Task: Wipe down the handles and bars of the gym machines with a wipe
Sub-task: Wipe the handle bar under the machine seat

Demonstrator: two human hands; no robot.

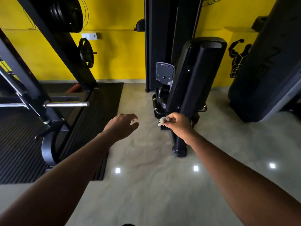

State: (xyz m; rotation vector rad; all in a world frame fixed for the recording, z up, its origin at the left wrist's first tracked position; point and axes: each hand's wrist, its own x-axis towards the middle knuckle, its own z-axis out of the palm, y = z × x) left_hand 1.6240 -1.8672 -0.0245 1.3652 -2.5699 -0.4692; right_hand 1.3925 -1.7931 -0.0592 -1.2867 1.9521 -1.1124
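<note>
Both forearms are reaching forward over the pale floor [146, 185], which is reflecting three small lights. The left hand [121, 126] is hovering with its fingers loosely spread and slightly bent, gripping nothing. Just beside it, the right hand [177, 122] is pinching a crumpled white wipe [162, 121] between thumb and curled fingers. The wipe is sticking out toward the left hand, apart from it, and is being held in the air in front of the machine [195, 75].

To the left, a ribbed black mat [104, 98] is lying under a black rack [53, 51]. A chrome bar [66, 104] is jutting from the rack toward the right, near the left hand but well clear of it. Beyond the right hand, the black machine with its padded back is standing on the floor.

Farther off, a small plate [86, 54] is hanging on the slanted rack post, with a stack of plates [65, 12] above it. A yellow wall [117, 59] is closing the view, bearing a white socket [90, 36] and a drawn muscular figure [237, 57].
</note>
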